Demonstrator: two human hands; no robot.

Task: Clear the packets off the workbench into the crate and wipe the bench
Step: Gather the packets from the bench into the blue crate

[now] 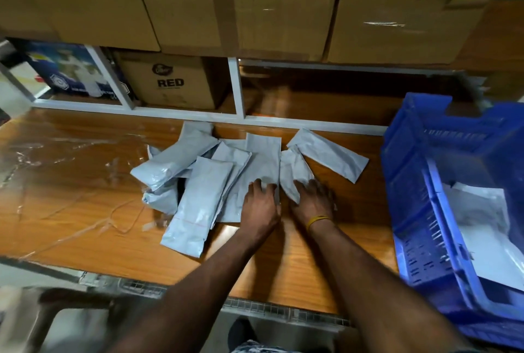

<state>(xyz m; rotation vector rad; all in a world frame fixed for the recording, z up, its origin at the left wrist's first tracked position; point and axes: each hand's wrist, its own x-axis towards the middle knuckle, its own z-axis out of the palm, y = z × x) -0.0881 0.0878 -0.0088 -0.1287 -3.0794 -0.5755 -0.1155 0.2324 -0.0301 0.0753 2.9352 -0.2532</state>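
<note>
Near edge: both forearms reach in over the glossy orange-brown wooden workbench. Left hand lies on the near end of a long packet, fingers fairly straight and spread, pressing rather than gripping. Right hand (yellow band at the wrist) rests flat on a crumpled packet beside it; no curl round anything is visible. Mid bench: the heap of pale grey plastic mailer packets fans out from the fingertips, overlapping. They look light, soft and slick, likely to slide, so scooping several from underneath the ends seems best. Right: the blue slatted plastic crate, white packets already inside. Far: brown taped cardboard cartons on shelving.
</note>
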